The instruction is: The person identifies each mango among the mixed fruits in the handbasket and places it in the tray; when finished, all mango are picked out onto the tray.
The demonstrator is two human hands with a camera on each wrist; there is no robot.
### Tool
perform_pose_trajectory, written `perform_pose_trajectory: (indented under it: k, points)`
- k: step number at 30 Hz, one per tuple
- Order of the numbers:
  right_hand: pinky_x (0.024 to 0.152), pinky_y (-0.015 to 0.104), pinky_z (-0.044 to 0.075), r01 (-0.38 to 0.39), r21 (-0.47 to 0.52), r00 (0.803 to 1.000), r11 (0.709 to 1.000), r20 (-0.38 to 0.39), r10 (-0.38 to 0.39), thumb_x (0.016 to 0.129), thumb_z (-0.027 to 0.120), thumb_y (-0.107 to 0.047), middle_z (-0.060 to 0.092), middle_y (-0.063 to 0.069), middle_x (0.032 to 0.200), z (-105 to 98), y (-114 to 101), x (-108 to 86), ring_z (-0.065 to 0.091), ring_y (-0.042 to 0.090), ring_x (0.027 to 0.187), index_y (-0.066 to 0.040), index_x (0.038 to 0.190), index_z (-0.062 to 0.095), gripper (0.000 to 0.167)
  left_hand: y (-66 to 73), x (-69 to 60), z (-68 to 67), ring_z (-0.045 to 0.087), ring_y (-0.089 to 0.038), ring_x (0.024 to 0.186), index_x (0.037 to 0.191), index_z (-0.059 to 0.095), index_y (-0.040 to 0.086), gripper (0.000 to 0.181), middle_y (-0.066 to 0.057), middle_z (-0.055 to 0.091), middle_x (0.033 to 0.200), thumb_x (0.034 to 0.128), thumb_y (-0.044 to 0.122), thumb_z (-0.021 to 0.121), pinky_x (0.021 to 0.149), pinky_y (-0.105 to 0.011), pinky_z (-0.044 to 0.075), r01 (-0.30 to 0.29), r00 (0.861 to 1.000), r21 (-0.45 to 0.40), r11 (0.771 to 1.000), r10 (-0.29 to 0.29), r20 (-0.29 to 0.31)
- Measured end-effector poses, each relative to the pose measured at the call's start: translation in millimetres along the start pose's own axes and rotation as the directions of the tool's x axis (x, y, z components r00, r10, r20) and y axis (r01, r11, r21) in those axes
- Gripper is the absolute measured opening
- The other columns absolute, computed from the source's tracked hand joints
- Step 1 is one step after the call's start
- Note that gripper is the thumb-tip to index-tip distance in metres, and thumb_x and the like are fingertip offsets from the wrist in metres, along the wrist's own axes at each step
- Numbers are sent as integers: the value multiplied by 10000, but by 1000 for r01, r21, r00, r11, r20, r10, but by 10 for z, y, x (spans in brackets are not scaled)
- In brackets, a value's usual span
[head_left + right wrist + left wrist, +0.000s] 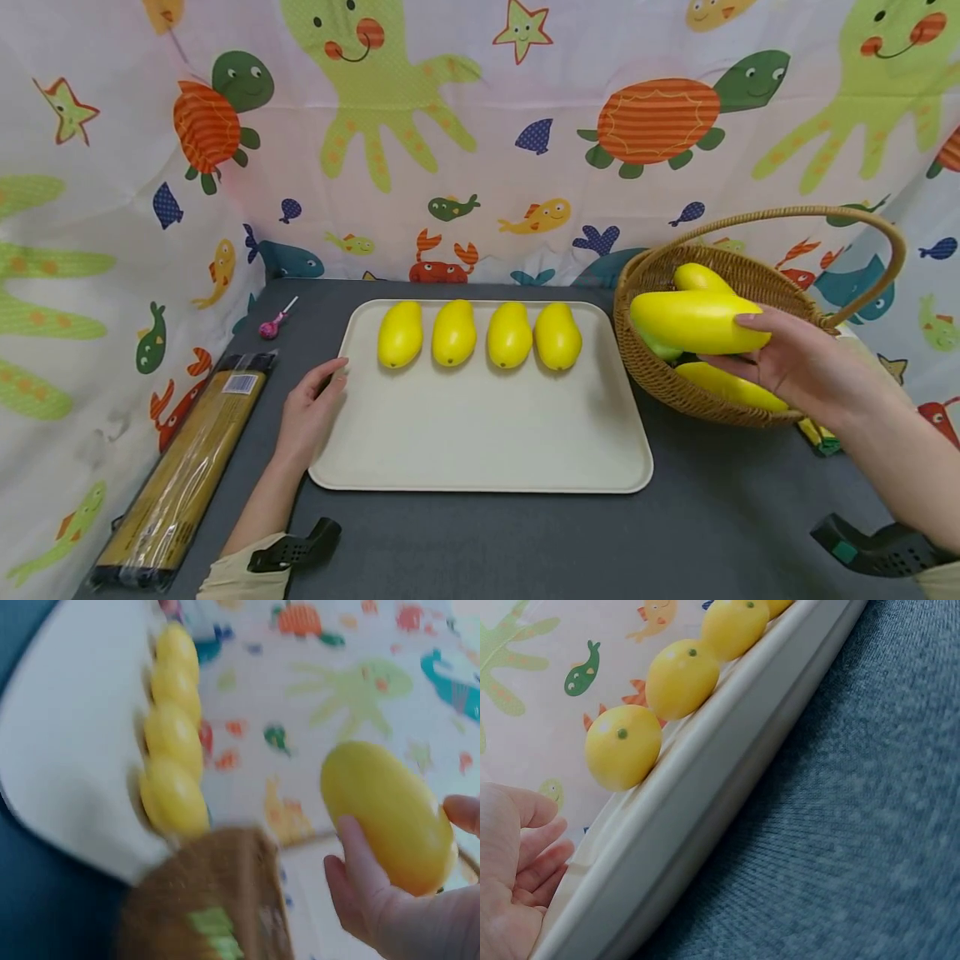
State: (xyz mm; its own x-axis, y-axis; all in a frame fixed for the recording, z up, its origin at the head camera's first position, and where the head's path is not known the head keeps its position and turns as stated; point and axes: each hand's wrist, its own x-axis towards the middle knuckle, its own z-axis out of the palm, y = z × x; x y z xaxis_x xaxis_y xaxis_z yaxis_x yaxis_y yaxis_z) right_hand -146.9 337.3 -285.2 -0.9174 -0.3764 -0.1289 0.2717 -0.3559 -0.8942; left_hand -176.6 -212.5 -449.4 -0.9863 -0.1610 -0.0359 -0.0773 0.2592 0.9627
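Above the wicker basket [652, 392], my right hand [795, 362] holds a smooth yellow mango [690, 322] by its right end. The right wrist view shows the thumb and fingers on opposite sides of this mango [386, 814]. More yellow fruit [731, 387] and a green item [660, 343] lie in the basket. Several yellow mangoes [453, 333] stand in a row along the far part of the cream tray [480, 433]. My left hand [307, 408] rests at the tray's left edge, its fingers loosely bent near the rim in the left wrist view.
A long plastic-wrapped golden pack [187, 467] lies at the left, with a small pink-headed item [270, 327] behind it. The basket's tall handle [896, 258] arches up at the right. A printed sea-animal cloth [480, 150] hangs behind the dark table [525, 542].
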Motion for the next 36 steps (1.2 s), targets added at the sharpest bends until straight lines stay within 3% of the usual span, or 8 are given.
perform_pose_trajectory:
  k: [5,9,13,19,22,26,30,36]
  points:
    - [1011,471,430,-63,117,989,991,139,46,1045,275,-52,429,34,1396,397,324,17,551,239,1200,-197,1459,378,451,-14,-8,-25,359,-200,1373,1393,538,89,407,-78,452,1470,1010,227,541,1124,-399,285,-19,1000,-22,1000,19,1]
    - [1032,430,424,-123,22,976,992,185,117,1026,342,-76,389,41,1412,723,598,153,528,213,1198,-198,1457,404,452,-36,-4,-20,364,-185,1365,1386,547,95,404,-69,461,1462,1008,239,546,1123,-390,286,-24,1000,-36,999,24,-1]
    - [1025,435,433,-147,-61,977,987,150,154,993,419,-100,399,83,1348,983,899,371,524,225,1160,-154,1424,374,437,-52,11,10,376,-183,1359,1379,554,95,401,-73,472,1452,1005,239,552,1123,-381,288,-31,1000,-38,999,31,-3]
    - [992,413,465,-177,-126,982,976,43,184,948,528,-138,365,144,1384,1368,1369,699,496,254,1133,-30,1483,259,609,-61,30,38,405,-188,1337,1348,579,82,366,-80,504,1419,998,189,562,1114,-378,300,-46,999,-42,998,45,-25]
    - [944,368,490,-187,-218,982,958,-17,188,921,597,-171,362,164,1406,1536,1580,845,501,268,1114,-91,1499,275,667,-50,39,42,411,-190,1331,1341,584,78,360,-84,515,1408,995,179,566,1116,-376,296,-53,998,-39,998,52,-32]
    - [851,349,500,-156,-394,987,906,-21,160,908,663,-259,392,119,1423,1697,1818,1039,509,285,1102,-243,1483,368,646,-47,47,34,414,-190,1329,1338,587,78,360,-85,523,1402,995,185,566,1120,-374,288,-59,998,-30,998,58,-34]
    - [858,371,464,-34,-556,995,830,55,78,905,683,-309,444,29,1392,1836,1992,1177,473,266,1124,-319,1418,477,553,-60,51,22,416,-191,1327,1336,590,82,363,-83,528,1397,994,199,570,1120,-379,289,-58,998,-22,998,57,-33]
    - [873,381,419,148,-746,988,649,143,-61,901,674,-361,481,-12,1291,2035,2220,1298,452,188,1101,-341,1346,554,462,-84,44,2,418,-197,1327,1340,589,100,363,-78,522,1402,995,210,568,1122,-376,292,-51,998,-4,999,51,-34]
